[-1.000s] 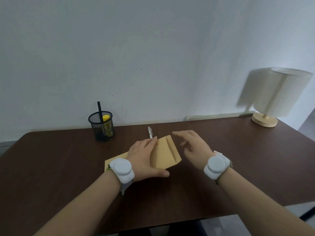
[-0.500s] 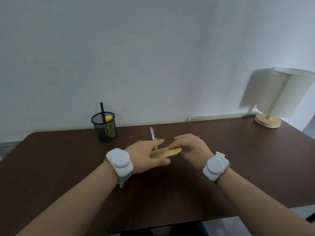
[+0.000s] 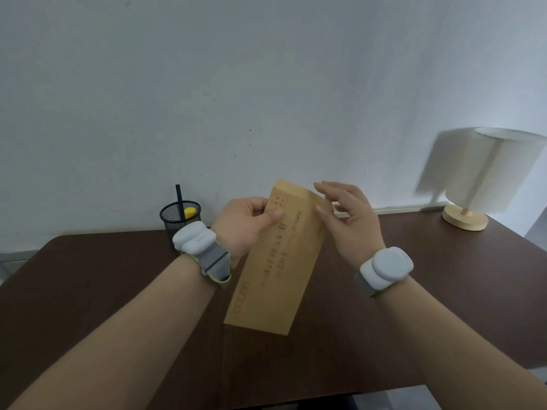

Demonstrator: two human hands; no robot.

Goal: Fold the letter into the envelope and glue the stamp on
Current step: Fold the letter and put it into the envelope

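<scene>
A long brown envelope (image 3: 276,270) is held upright and tilted above the dark table, its printed front with red boxes and writing facing me. My left hand (image 3: 247,224) grips its upper left part, thumb on the front. My right hand (image 3: 347,220) is at the envelope's upper right edge with fingers spread, touching the edge or just beside it; I cannot tell which. No letter and no stamp are visible.
A black mesh pen holder (image 3: 180,218) with a black pen and a yellow-capped stick stands at the back left. A lamp (image 3: 485,179) with a wooden base sits at the back right. The brown table (image 3: 88,291) extends on both sides.
The envelope lay flat on the table under my left hand; both hands then lifted it and turned it over, so its printed front now faces me above the table.
</scene>
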